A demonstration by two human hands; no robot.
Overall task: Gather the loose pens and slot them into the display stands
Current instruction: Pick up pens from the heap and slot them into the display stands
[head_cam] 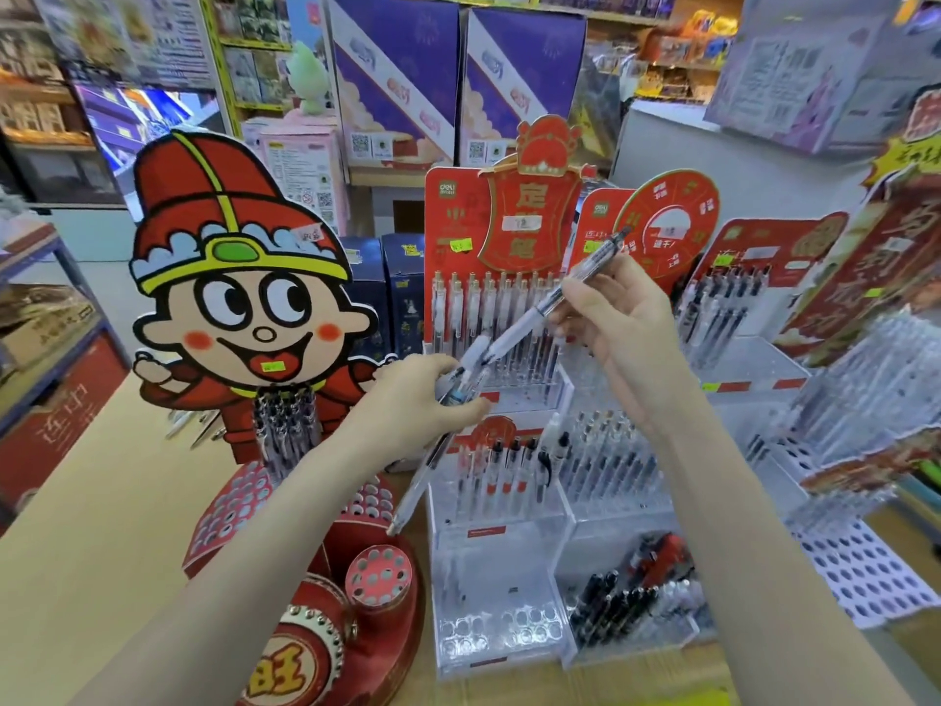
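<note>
A flat card cutout [239, 277] of a cartoon figure in a red cap fills the left of the frame, glossy and hard-edged, standing behind a round red stand [305, 552] whose tiers are punched with rows of small holes; a short red drum [378, 574] with a holed top sits on its lower tier, and a cluster of clear pens [285, 425] stands at the figure's base. At centre and lower centre sit clear acrylic stands [496, 568], boxy and stepped, with round sockets along the front and upright rows of slim transparent pens behind; red printed header cards [529, 216] rise above the upper rows. A white plastic grid tray [860, 573] lies at lower right. Both bare forearms reach up from the bottom edge toward mid-frame. The left hand [412, 400] is turned knuckles-up, its fingers curled round a small bundle of pens [461, 387], one long clear barrel slanting down to the lower left over the acrylic stands. The right hand [618, 318] is raised with the palm facing left, thumb and fingers pinching a clear pen [570, 290] near its middle; that pen slants from upper right to lower left, its lower end close to the left hand's bundle, in front of the upper pen row.
</note>
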